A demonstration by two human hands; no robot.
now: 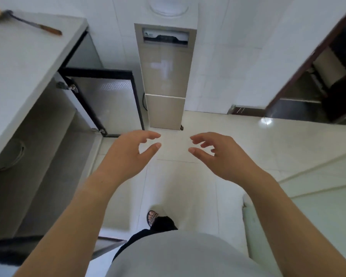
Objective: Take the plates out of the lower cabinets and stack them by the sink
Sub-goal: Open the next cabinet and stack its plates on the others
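Far to the left of the fingers, a long-handled utensil (28,24) lies on the grey worktop (18,66). Under it the lower cabinet (48,146) stands open. Its dark-framed cabinet door (108,100) is swung out, with its lower corner just left of the left fingertips. In the cabinet's shade, well left of the fingers, sits a round dish (9,155) with a pale rim; it is too dim to tell whether it is a plate.

The left hand (128,154) hangs over the pale tiled floor (188,176). Its fingers (148,134) are spread and loosely curved, the thumb is apart from the forefinger, and it holds and touches nothing. Near it, across a gap, the right hand (222,156) mirrors it. Its fingers (200,137) are parted and gently bent, the thumb points toward the left thumb, and nothing is in its hold.

Beyond both sets of fingertips a tall beige unit (166,76) stands against the white wall. Below the hands, a sandalled foot (152,216) rests on the floor. Far right of the right fingers is a dark-framed doorway (318,76).
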